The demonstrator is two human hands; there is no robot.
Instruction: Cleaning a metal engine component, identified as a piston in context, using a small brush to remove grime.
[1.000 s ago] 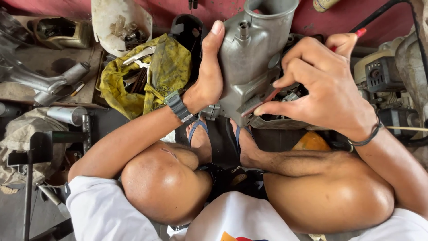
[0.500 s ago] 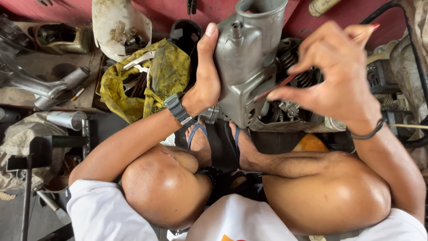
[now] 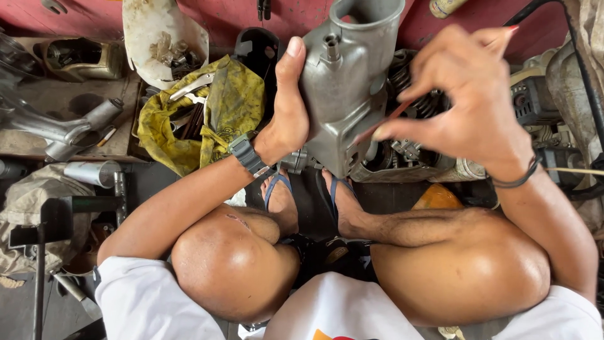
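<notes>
My left hand [image 3: 288, 116] grips the left side of a grey cast-metal engine housing [image 3: 347, 82] with a round open neck on top, held upright above my feet. My right hand [image 3: 462, 101] is raised at its right side, fingers pinching a thin red-handled tool [image 3: 385, 121] whose tip rests against the housing's lower right face. Behind the housing an engine block with springs and fins [image 3: 415, 151] sits partly hidden by my right hand. A dark watch [image 3: 250, 157] is on my left wrist and a black band [image 3: 517, 179] on my right.
A yellow stained rag [image 3: 214, 119] with wrenches on it lies left of the housing. A white bowl of small metal parts [image 3: 165, 39] stands behind it. Metal castings and tubes [image 3: 60, 129] crowd the left. Black cables [image 3: 576, 56] run at the right. My knees and sandalled feet [image 3: 308, 201] fill the foreground.
My right hand has lifted off the housing and opened upward, now pinching the thin tool against its lower right face. The housing has tilted a little more upright.
</notes>
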